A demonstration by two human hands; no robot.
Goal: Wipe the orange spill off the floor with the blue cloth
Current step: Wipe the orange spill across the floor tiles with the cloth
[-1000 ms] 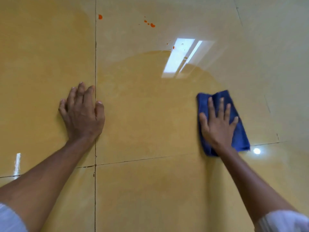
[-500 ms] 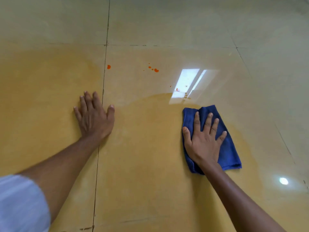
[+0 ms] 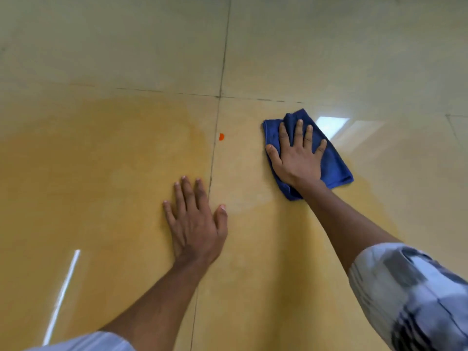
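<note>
Right hand (image 3: 297, 158) lay flat, fingers spread, palm pressing down on the folded blue microfibre cloth (image 3: 331, 163), not gripping it, just pinning it to the glossy beige tiled floor (image 3: 329, 46). Left hand (image 3: 196, 224) was also fully open, holding nothing, planted flat on the tile beside the grout line (image 3: 215, 148) as a brace. Remaining small bright-orange spill drop (image 3: 221, 137) sat just right of that grout line, left of the cloth and apart from it, beyond the left fingertips. To do the wipe well, the cloth probably needed to slide left across the drop with steady palm pressure, leading with a clean fold so the orange lifted rather than smeared, and the left hand kept clear of the path. Cloth looked soft, doubled over, slightly rumpled at the far corner, deep blue with no obvious orange staining visible on top. No other orange specks could be made out; window glare near the cloth might hide some.
</note>
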